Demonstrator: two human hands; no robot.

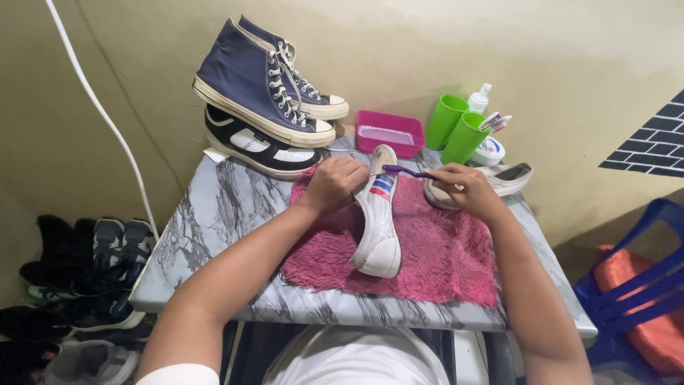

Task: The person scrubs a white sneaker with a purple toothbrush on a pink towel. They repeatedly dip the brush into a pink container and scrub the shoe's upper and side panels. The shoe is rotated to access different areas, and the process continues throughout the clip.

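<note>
White sneaker (377,217) mid-table on our pink mat (442,264): left hand (335,183) clamps it, right hand (467,187) pinches a purple toothbrush (406,170).

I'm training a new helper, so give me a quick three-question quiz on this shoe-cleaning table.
1. True or false: the left hand steadies the white low-top sneaker on the shaggy pink cloth.
2. What does the right hand hold: A purple toothbrush, B sponge, C spray bottle?
3. How many green plastic cups stand by the pink rectangular tray?

Key: 1 true; 2 A; 3 two.
</note>
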